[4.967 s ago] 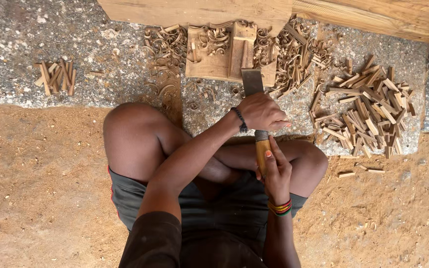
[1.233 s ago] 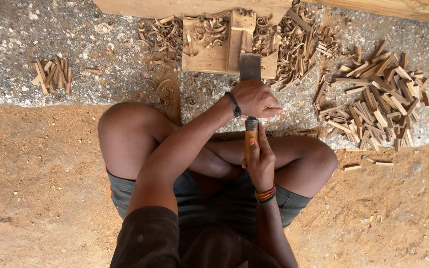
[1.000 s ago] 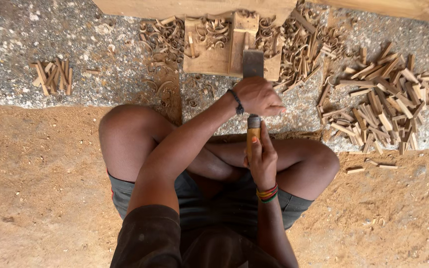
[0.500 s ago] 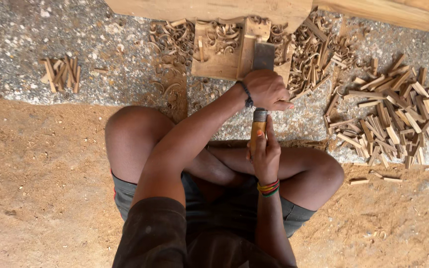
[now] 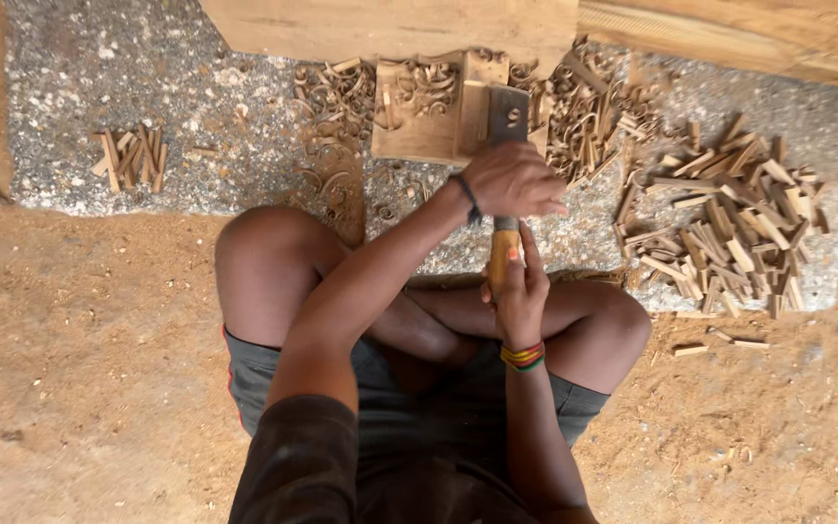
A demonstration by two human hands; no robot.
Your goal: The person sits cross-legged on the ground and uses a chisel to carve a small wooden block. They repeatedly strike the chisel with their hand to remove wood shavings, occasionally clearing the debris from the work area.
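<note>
Both my hands grip one wide chisel (image 5: pixel 507 146): left hand (image 5: pixel 514 180) closed around its shank, right hand (image 5: pixel 516 291) wrapped on the wooden handle. Its blade meets a carved wood block (image 5: pixel 431 112) on speckled stone floor (image 5: pixel 147 78). Offcut sticks (image 5: pixel 729 228) lie right; sawdust ground (image 5: pixel 70 388) surrounds my crossed legs.

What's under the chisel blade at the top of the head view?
The chisel blade lies over a carved wooden block on the stone floor, curled shavings around it. The left hand covers the shaft; the right hand grips the handle. The blade hides its contact point.
</note>
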